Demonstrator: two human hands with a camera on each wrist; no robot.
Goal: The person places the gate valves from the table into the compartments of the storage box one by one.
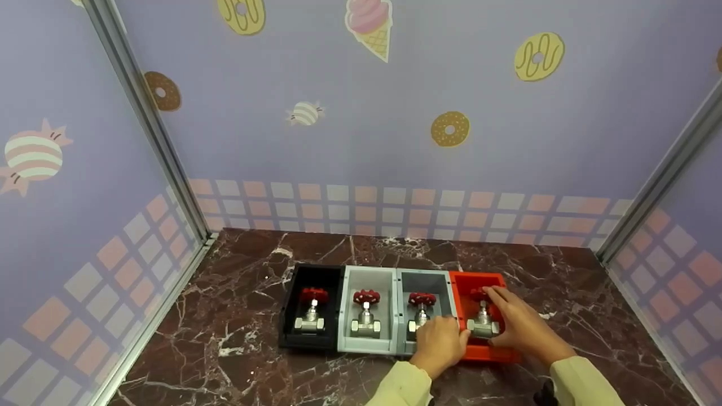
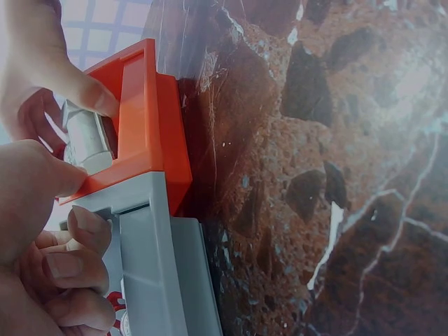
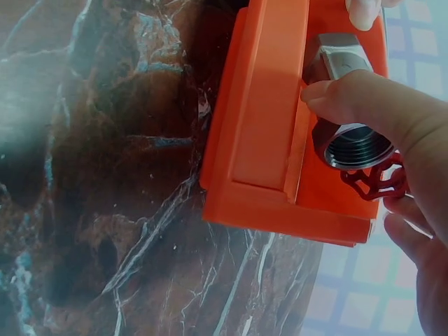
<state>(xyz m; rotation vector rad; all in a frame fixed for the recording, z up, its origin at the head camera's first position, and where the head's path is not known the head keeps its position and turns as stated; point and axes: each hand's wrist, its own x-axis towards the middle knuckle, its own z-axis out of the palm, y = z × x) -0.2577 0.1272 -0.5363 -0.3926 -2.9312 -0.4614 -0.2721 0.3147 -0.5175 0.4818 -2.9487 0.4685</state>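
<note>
A metal valve (image 1: 483, 326) with a red handwheel (image 3: 378, 183) lies in the orange box (image 1: 477, 277) at the right end of a row. My right hand (image 1: 522, 324) holds this valve, thumb across its metal body and the other fingers by the handwheel. My left hand (image 1: 440, 343) pinches the adjoining walls of the orange box and the dark grey box (image 2: 150, 252). Its thumb lies on the orange side, and its curled fingers reach into the grey side. Behind that hand, another red-wheeled valve (image 1: 422, 304) is partly hidden.
To the left, a light grey box (image 1: 369, 273) and a black box (image 1: 286, 316) each hold a red-wheeled valve. The row stands on a dark red marbled tabletop (image 1: 242, 316). Patterned panels (image 1: 361, 152) rise at the back and both sides.
</note>
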